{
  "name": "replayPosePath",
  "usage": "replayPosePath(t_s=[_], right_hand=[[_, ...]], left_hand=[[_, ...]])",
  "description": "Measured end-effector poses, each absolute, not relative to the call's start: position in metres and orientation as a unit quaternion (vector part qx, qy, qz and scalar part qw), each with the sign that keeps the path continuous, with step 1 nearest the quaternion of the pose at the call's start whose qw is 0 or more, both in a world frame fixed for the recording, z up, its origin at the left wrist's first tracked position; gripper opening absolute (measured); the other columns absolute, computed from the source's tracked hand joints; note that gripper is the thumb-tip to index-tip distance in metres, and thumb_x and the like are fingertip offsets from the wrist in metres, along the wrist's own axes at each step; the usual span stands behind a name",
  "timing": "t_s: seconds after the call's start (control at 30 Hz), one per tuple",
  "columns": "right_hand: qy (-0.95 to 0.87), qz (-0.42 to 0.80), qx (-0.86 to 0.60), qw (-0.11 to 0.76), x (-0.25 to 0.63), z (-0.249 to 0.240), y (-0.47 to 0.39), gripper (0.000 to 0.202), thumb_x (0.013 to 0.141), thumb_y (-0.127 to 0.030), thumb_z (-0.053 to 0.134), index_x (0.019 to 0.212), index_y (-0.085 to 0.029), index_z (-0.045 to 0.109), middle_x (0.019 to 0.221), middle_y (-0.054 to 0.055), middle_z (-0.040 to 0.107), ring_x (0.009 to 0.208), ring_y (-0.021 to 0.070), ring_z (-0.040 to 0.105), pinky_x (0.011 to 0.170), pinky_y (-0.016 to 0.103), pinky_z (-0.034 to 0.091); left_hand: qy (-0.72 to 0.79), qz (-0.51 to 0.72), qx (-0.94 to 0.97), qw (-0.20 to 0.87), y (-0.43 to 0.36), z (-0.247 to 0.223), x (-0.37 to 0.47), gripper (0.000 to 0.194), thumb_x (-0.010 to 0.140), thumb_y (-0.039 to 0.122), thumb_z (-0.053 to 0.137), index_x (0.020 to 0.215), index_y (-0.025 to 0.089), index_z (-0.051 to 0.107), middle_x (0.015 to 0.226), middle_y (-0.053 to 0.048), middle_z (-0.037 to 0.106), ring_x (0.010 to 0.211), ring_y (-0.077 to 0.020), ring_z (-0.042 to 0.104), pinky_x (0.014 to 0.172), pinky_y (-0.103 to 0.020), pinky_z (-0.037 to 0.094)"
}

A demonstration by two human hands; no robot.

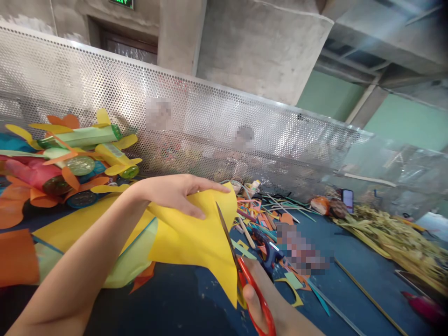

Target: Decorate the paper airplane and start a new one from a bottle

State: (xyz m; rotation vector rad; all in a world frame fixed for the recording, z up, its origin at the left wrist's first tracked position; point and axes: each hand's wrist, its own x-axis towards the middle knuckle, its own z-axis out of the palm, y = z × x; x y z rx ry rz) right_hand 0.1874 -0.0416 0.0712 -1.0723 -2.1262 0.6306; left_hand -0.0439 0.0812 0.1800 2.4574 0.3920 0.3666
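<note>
Red-handled scissors (257,298) are in my right hand (259,284), fingers closed in the handle loops. Their dark blades point up and away, lying at the right part of a yellow sheet (196,238). My left hand (175,193) rests on the top of that sheet, its thumb and index finger spread apart over the yellow surface; whether the other fingers grip the sheet's far edge is hidden. Under and left of the sheet lie more yellow and pale green sheets (136,261), with an orange sheet (17,259) at the far left.
Decorated plastic bottles (80,135) with paper petals are piled at the left. Paper scraps (259,214), a dark blue glue gun (269,252) and thin sticks (367,294) lie to the right. Dried leaves (395,238) and a phone (347,200) are farther right. A perforated metal panel (210,121) stands behind.
</note>
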Motion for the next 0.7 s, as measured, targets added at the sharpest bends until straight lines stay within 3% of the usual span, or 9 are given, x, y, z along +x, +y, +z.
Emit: replayPosePath(t_s=[0.13,0.23,0.47,0.7], right_hand=[[-0.811,0.219,-0.413,0.351,0.193,0.066,-0.047,0.061,0.084,-0.062,0.028,0.119,-0.018,0.054,0.101,0.015,0.065,0.107,0.0318,0.055,0.093,0.039,0.042],[-0.804,0.215,-0.417,0.365,0.194,0.062,-0.049,0.057,0.086,-0.056,0.032,0.123,-0.017,0.05,0.114,0.016,0.061,0.116,0.032,0.048,0.1,0.04,0.036],[-0.799,0.21,-0.417,0.38,0.198,0.053,-0.048,0.056,0.087,-0.054,0.032,0.125,-0.016,0.049,0.118,0.016,0.058,0.109,0.0308,0.053,0.093,0.037,0.042],[-0.808,0.194,-0.403,0.382,0.189,0.057,-0.047,0.061,0.088,-0.058,0.025,0.121,-0.014,0.053,0.098,0.013,0.066,0.086,0.0265,0.061,0.077,0.031,0.049]], left_hand=[[0.147,0.135,0.943,0.267,0.079,0.18,-0.039,0.066,0.076,0.03,0.064,0.135,0.035,0.036,0.136,0.003,0.047,0.116,-0.0215,0.05,0.098,-0.03,0.037],[0.147,0.135,0.95,0.241,0.078,0.18,-0.037,0.067,0.075,0.03,0.066,0.135,0.035,0.036,0.137,0.004,0.045,0.118,-0.0212,0.048,0.1,-0.03,0.034],[0.145,0.132,0.954,0.228,0.076,0.181,-0.037,0.068,0.076,0.032,0.065,0.137,0.032,0.035,0.137,0.003,0.046,0.12,-0.0217,0.046,0.102,-0.031,0.032],[0.148,0.127,0.955,0.224,0.075,0.182,-0.036,0.067,0.076,0.031,0.064,0.136,0.034,0.034,0.138,0.003,0.045,0.12,-0.022,0.045,0.103,-0.034,0.032]])
